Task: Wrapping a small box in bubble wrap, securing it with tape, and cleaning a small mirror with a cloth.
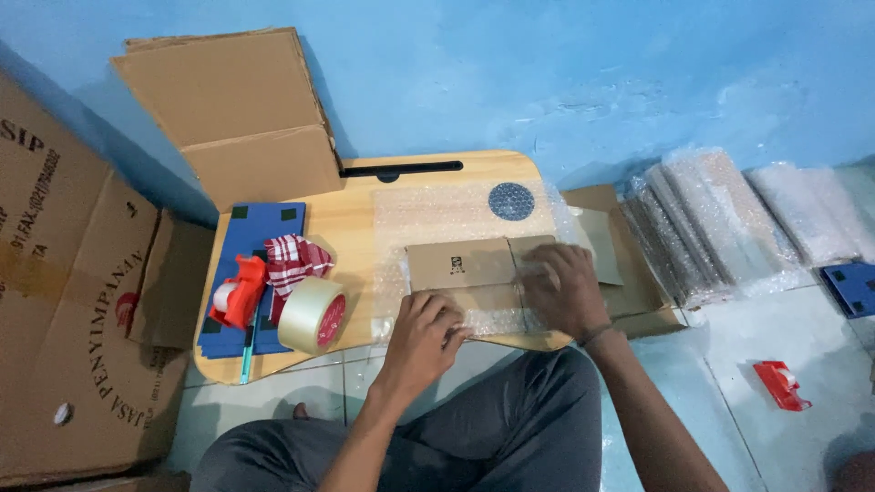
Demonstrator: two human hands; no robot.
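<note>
A flat brown cardboard packet (460, 264) lies on a sheet of bubble wrap (437, 214) spread over a low wooden lap table (355, 205). My left hand (427, 330) presses the near edge of the bubble wrap against the packet's front. Over the packet's right end lies my right hand (563, 290), palm down, pinning the wrap folded there. Both hands rest on the packet and wrap rather than lifting them.
On the table's left lie a clear tape roll (313, 315), a red tape dispenser (239, 292), a red-checked cloth (293, 260) and blue sheets (260, 228). Cardboard boxes (64, 301) stand left and behind. Bubble-wrapped packets (720, 223) and another red dispenser (780, 384) lie right on the tiled floor.
</note>
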